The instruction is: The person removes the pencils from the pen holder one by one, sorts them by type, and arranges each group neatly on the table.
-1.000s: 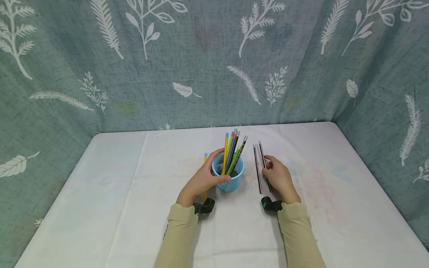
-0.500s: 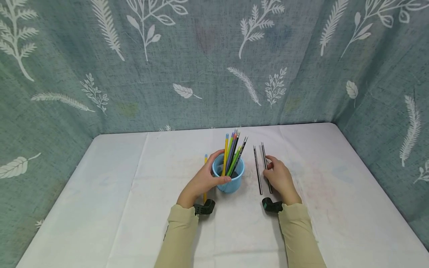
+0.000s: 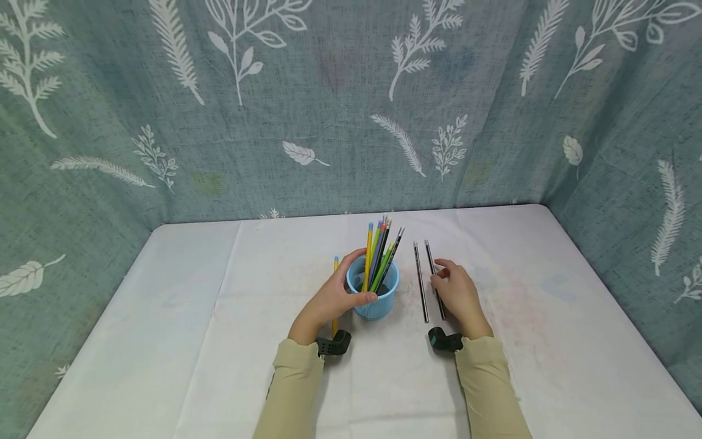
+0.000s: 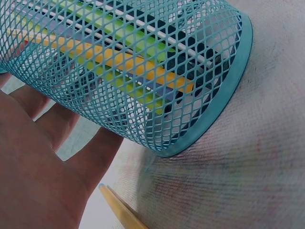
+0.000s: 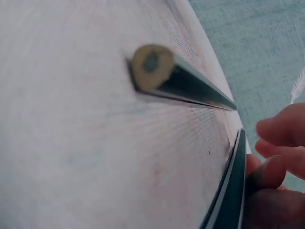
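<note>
Little has moved since the earlier frame. On the bench (image 3: 378, 381), left hand (image 3: 329, 302) and right hand (image 3: 458, 297) flank the blue cup (image 3: 375, 309), left fingers curled round it; right fingers, slightly parted, are at the rightmost pencil (image 5: 230, 191), grip unclear.

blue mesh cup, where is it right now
In the head view, the round blue mesh cup is near the middle, between the left hand and two slim black pencils.
</note>
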The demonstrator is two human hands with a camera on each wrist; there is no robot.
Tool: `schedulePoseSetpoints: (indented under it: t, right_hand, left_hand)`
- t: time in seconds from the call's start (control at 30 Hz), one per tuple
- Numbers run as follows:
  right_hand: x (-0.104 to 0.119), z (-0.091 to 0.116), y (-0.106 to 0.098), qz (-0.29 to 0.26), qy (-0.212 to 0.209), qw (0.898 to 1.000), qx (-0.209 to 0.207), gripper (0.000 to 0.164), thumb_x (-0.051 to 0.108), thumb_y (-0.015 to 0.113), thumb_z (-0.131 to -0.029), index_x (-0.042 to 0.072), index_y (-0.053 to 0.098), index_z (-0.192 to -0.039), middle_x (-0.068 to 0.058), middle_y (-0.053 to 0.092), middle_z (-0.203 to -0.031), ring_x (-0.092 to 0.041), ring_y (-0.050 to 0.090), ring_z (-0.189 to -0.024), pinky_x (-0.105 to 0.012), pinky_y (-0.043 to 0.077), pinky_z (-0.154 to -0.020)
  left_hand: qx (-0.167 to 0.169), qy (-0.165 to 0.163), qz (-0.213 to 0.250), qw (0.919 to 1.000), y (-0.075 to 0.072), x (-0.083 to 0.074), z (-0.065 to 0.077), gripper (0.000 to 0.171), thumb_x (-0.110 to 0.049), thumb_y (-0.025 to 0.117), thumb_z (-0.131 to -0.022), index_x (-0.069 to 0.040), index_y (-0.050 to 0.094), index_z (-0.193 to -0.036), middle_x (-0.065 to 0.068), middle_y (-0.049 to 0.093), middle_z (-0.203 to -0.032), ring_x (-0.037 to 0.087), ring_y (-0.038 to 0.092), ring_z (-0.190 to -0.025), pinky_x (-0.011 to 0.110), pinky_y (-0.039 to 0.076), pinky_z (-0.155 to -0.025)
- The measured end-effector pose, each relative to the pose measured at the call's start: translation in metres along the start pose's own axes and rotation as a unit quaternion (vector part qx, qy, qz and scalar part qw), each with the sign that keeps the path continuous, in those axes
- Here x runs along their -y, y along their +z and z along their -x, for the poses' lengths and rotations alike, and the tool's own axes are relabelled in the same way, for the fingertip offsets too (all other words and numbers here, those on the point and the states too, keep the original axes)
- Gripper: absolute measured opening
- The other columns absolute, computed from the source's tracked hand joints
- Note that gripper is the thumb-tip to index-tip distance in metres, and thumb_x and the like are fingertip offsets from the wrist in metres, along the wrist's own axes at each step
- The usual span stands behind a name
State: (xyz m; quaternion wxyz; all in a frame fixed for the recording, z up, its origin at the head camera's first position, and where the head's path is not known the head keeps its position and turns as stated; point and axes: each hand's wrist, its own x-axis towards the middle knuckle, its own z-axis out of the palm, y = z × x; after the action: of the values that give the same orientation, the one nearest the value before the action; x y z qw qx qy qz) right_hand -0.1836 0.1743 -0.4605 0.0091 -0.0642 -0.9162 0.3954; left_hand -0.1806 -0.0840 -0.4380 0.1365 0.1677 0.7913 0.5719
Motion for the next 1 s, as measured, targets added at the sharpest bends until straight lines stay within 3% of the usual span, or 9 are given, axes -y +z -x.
schedulePoseSetpoints:
  t: [0.3, 0.53, 0.67, 0.73, 0.87, 1.0]
  right_hand:
    - [0.003, -0.001, 0.000, -0.050, -0.011, 0.999, -0.010, 0.034, 0.025, 0.049, -0.089, 0.015, 0.053, -0.122, -0.006, 0.059, -0.093, -0.021, 0.055, -0.080, -0.033, 0.041, -0.065]
    - [0.012, -0.001, -0.001, -0.113, -0.018, 0.993, -0.012, 0.031, 0.024, 0.049, -0.090, 0.017, 0.054, -0.120, -0.007, 0.061, -0.083, -0.021, 0.053, -0.062, -0.028, 0.042, -0.055]
    - [0.016, 0.001, -0.004, -0.158, -0.026, 0.987, -0.007, 0.031, 0.023, 0.049, -0.091, 0.015, 0.054, -0.120, -0.010, 0.062, -0.084, -0.024, 0.054, -0.061, -0.028, 0.045, -0.053]
    - [0.017, 0.000, -0.003, -0.174, -0.040, 0.984, -0.007, 0.032, 0.023, 0.048, -0.091, 0.013, 0.053, -0.121, -0.012, 0.061, -0.086, -0.025, 0.055, -0.064, -0.032, 0.047, -0.055]
    - [0.003, -0.010, 0.008, -0.202, -0.083, 0.976, -0.008, 0.036, 0.037, 0.049, -0.090, 0.021, 0.053, -0.122, -0.005, 0.062, -0.090, -0.019, 0.060, -0.072, -0.032, 0.050, -0.060]
    - [-0.002, -0.016, 0.016, -0.217, -0.126, 0.968, 0.018, 0.041, 0.045, 0.049, -0.088, 0.025, 0.051, -0.123, -0.002, 0.062, -0.098, -0.014, 0.061, -0.082, -0.029, 0.050, -0.068]
  left_hand:
    - [0.012, -0.010, 0.000, 0.9999, -0.002, -0.006, 0.003, 0.078, -0.032, 0.069, -0.076, -0.049, 0.020, -0.134, 0.004, 0.019, -0.145, 0.029, 0.035, -0.121, 0.052, 0.037, -0.086]
    - [0.030, -0.003, 0.026, 0.9992, -0.005, -0.030, 0.011, 0.068, -0.022, 0.061, -0.084, -0.036, 0.022, -0.138, 0.003, 0.027, -0.139, 0.024, 0.039, -0.119, 0.044, 0.036, -0.091]
    - [0.028, 0.004, 0.029, 0.9992, -0.005, -0.026, 0.008, 0.067, -0.021, 0.061, -0.084, -0.034, 0.023, -0.138, 0.000, 0.030, -0.137, 0.021, 0.040, -0.119, 0.045, 0.035, -0.093]
    - [0.021, 0.006, 0.026, 0.9994, -0.004, -0.019, 0.006, 0.067, -0.024, 0.062, -0.083, -0.037, 0.025, -0.137, -0.002, 0.030, -0.137, 0.021, 0.039, -0.119, 0.046, 0.035, -0.093]
    - [-0.010, 0.001, -0.006, 0.9999, -0.001, -0.009, 0.001, 0.063, -0.041, 0.062, -0.081, -0.045, 0.027, -0.133, -0.005, 0.032, -0.137, 0.020, 0.036, -0.121, 0.049, 0.035, -0.091]
    - [-0.056, -0.014, -0.046, 0.9973, 0.002, -0.009, -0.002, 0.060, -0.058, 0.057, -0.077, -0.047, 0.031, -0.130, -0.005, 0.037, -0.134, 0.019, 0.034, -0.123, 0.052, 0.033, -0.091]
